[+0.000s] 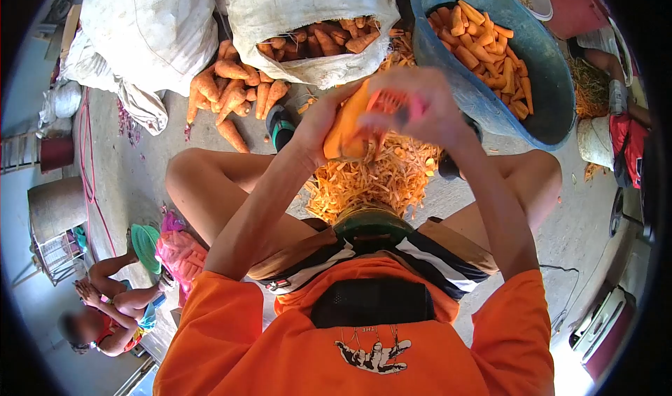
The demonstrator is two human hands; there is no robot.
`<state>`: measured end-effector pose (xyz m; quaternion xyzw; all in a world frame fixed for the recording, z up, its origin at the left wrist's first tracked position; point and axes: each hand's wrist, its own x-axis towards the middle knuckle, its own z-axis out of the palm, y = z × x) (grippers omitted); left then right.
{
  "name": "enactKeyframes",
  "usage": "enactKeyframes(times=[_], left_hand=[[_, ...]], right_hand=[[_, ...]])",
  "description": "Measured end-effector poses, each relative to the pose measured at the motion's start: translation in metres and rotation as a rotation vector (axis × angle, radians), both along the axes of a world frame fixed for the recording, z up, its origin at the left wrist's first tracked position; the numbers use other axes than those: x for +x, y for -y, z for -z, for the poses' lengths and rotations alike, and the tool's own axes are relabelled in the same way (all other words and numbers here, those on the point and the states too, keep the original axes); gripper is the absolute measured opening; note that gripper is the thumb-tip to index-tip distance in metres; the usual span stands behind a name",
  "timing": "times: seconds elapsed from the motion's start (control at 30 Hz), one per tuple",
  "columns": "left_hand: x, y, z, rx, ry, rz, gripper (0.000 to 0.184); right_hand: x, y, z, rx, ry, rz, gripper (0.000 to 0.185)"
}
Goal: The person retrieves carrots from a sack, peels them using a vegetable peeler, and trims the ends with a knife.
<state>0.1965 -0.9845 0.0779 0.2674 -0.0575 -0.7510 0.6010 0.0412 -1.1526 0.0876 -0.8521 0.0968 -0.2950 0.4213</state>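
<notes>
So the left hand (pixel 316 126) has its fingers wrapped round a fat carrot (pixel 344 124), held tilted up in front of the body, above the peelings (pixel 381 175). I'd guess that's a steadying grip, leaving the other side of the carrot free for the tool. The right hand (pixel 427 102) is clenched on a red-pink peeler (pixel 386 102), right up against the carrot. That hand's pretty blurred, so I can't tell where each finger sits or whether the blade is actually biting.

Both legs are bent with the knees out wide, which probably makes room for the arms and lets scraps drop in the middle. The peelings are heaped right there between the legs, so that fits.

Layout looks handy too. Ahead and a bit left, a sack (pixel 308 7) lies with its mouth facing the person, rough carrots (pixel 325 42) showing inside, and loose carrots (pixel 231 91) are piled on the floor just beside it, likely for easy grabbing. The blue tub (pixel 546 126) is ahead on the right with smooth, brighter carrots (pixel 483 49) in it, seemingly apart so they don't get mixed with the rough ones.
</notes>
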Motion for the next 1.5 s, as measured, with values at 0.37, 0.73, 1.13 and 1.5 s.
enactKeyframes(times=[0.37,0.73,1.13,1.5], left_hand=[[0.002,0.004,0.017,0.022,0.052,-0.011,0.04],[-0.009,0.005,0.017,0.178,0.237,-0.174,0.04],[-0.002,0.004,0.026,0.03,-0.003,-0.025,0.039],[-0.001,0.007,0.0,0.009,0.172,-0.108,0.042]], right_hand=[[0.001,-0.015,-0.012,-0.183,0.099,-0.147,0.018],[-0.003,-0.007,-0.012,-0.11,-0.007,-0.12,0.034],[0.002,-0.013,-0.018,0.095,-0.098,-0.168,0.031],[0.01,-0.005,-0.009,0.178,-0.048,-0.132,0.045]])
